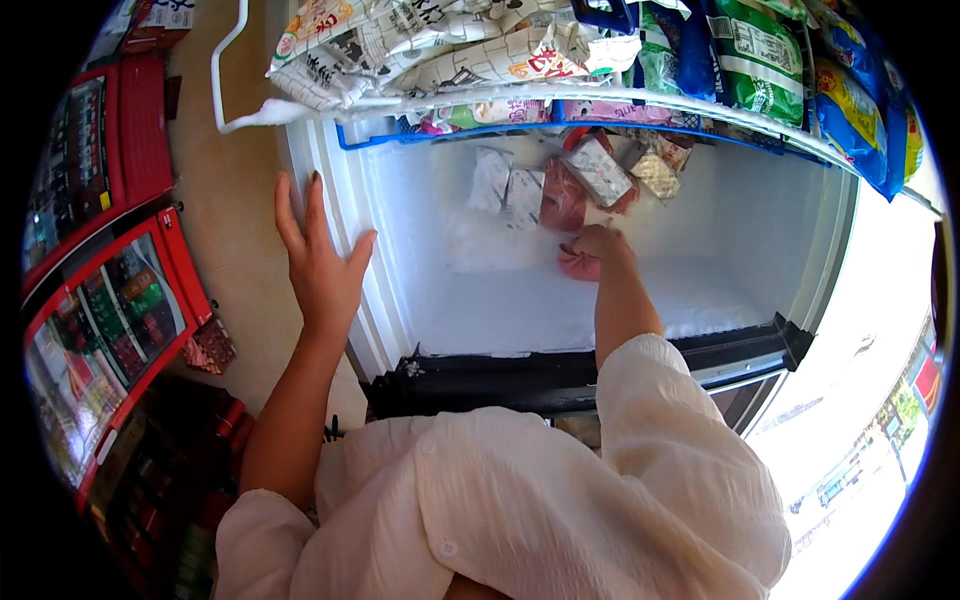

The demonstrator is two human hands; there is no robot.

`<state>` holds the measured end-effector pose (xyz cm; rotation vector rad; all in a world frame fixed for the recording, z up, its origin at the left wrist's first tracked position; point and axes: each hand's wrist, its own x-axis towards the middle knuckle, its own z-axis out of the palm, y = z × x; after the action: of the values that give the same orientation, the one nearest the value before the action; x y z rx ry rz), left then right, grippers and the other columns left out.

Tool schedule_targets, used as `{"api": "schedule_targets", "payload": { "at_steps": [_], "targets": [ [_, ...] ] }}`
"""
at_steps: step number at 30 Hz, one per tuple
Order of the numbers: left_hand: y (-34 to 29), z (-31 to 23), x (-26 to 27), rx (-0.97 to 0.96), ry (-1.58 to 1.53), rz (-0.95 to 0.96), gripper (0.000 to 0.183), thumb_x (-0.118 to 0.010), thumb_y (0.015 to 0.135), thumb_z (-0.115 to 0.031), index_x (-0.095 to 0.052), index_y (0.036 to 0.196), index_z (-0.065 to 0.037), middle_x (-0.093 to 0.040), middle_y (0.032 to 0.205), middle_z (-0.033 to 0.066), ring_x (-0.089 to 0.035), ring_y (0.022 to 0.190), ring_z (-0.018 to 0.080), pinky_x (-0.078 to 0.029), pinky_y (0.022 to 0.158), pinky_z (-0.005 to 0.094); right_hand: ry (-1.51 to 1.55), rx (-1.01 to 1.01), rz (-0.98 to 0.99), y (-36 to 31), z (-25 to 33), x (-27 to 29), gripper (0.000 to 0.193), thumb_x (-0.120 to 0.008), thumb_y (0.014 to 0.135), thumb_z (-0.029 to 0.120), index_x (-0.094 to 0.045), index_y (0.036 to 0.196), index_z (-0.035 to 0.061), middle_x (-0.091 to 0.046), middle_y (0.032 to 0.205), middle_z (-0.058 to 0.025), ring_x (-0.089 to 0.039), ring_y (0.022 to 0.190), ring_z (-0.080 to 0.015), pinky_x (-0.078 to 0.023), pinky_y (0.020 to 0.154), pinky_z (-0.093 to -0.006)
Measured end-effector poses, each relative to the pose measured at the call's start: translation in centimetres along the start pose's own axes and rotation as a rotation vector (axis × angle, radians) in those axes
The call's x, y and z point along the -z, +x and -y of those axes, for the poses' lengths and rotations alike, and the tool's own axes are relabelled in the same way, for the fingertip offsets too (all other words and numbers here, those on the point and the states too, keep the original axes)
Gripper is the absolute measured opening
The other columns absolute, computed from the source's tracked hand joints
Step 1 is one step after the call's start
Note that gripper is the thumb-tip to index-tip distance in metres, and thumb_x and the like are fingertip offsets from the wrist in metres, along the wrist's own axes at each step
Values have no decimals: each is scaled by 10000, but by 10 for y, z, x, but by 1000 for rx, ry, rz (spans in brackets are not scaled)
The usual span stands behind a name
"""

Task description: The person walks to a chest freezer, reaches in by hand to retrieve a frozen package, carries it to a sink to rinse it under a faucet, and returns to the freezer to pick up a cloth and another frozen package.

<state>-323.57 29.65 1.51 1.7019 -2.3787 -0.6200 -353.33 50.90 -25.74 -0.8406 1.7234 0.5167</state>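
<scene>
My right hand (603, 241) reaches down into a frosty white chest freezer (490, 310). Its fingers are closed on the gathered top of a pinkish-red bag (578, 264) resting on the freezer's floor. Just beyond it lie a dark red package, perhaps meat (563, 197), and a white-wrapped block (600, 170). Two more pale wrapped packs, one of them a frosted pack (524, 196), sit to the left of these. Over the freezer's left rim, my left hand (328, 262) is open with its fingers spread, holding nothing. Whether it touches the rim is unclear.
A white wire basket (480, 100) full of bagged frozen goods spans the far side of the freezer. Green and blue bags (755, 60) fill its right part. A black edge (480, 375) runs along the near side. Red display cases (150, 270) stand at the left.
</scene>
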Motion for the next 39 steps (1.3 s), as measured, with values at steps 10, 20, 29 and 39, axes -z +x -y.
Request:
{"api": "schedule_targets", "payload": {
  "at_steps": [10,20,29,39],
  "targets": [
    [-1,-2,4,32,10,-2,788,-757,696,-82,-372,1384,-87,-169,1500,120,-293,1354,341,-399,1025,402,368,357,422,-29,35,8,257,-612,709,180,-702,929,82,-670,897,-28,-604,872,-146,-462,754,-296],
    [-1,3,5,34,21,-10,771,-760,700,-103,-387,1375,-85,-195,1497,120,-398,1288,349,-468,940,404,842,544,383,-119,171,23,391,-655,760,214,-604,1103,32,-624,976,-24,-586,891,-166,-487,749,-296],
    [0,1,5,30,30,-11,768,-757,701,-91,-387,1374,-80,-194,1497,118,-380,1302,346,-449,969,407,-436,777,-726,-18,168,13,384,-568,817,200,-584,1198,158,-460,1307,-133,-308,1314,-374,-294,995,-613],
    [1,3,3,7,8,-16,768,-753,703,-86,-383,1376,-76,-192,1487,145,-325,1333,360,-413,1012,409,-684,395,-617,38,171,9,316,-524,853,214,-595,1161,199,-400,1358,-122,-218,1330,-452,-163,1012,-695]
  ]
}}
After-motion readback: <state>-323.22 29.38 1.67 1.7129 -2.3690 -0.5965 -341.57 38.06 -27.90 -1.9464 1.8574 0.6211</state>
